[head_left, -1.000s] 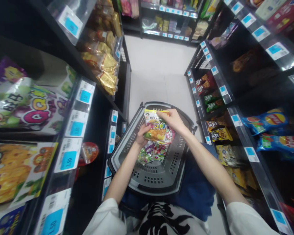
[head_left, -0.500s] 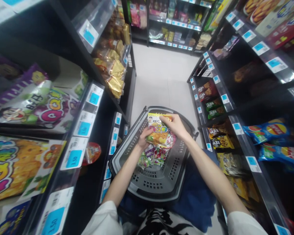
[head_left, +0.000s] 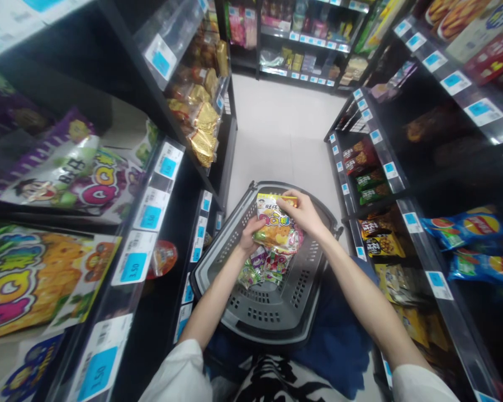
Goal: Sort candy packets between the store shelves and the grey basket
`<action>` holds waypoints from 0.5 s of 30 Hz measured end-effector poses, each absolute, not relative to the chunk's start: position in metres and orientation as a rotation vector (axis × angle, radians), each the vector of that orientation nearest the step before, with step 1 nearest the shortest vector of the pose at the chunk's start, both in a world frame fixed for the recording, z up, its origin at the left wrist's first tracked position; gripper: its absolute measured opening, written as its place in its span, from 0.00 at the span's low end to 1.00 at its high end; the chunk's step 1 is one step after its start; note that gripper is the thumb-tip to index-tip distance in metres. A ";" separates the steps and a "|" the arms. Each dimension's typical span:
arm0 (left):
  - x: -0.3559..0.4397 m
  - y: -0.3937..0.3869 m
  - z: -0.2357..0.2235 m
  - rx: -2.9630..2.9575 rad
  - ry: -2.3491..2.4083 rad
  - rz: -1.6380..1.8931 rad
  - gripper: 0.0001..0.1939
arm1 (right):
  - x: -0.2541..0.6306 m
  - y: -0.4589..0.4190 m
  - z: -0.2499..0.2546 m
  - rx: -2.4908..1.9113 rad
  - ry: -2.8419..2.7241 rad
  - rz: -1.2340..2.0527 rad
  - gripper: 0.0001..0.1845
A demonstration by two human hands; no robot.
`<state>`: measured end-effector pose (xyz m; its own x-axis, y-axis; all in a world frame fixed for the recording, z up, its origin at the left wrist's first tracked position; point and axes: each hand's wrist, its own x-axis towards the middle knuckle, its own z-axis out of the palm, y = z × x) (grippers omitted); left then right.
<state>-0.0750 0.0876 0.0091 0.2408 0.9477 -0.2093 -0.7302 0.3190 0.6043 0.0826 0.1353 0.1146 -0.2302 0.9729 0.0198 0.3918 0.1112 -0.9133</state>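
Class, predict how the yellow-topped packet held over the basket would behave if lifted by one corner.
The packet would probably sag, looking like thin film. It seems light: the left hand and right hand grip only its edges. Its glossy surface may be slippery.

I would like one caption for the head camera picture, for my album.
Two hands hold a yellow-topped candy bag above a grey basket between shop shelves.

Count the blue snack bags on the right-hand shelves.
2 visible: the farther blue bag, and the nearer blue bag beside it. More may be hidden in the shadow.
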 end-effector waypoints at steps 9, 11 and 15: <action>-0.074 0.088 0.013 0.534 0.575 1.186 0.27 | 0.082 0.144 0.106 -1.334 -1.390 1.139 0.20; -0.072 0.090 0.011 0.544 0.583 1.205 0.29 | 0.082 0.146 0.108 -1.322 -1.260 1.144 0.22; -0.069 0.095 0.001 0.554 0.676 1.258 0.29 | 0.081 0.145 0.113 -1.319 -0.986 1.217 0.25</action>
<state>-0.0687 0.0952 0.0014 0.1642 0.9740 -0.1558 -0.6673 0.2260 0.7097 0.0813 0.1455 0.1131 0.1464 0.9805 -0.1308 -0.0755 -0.1207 -0.9898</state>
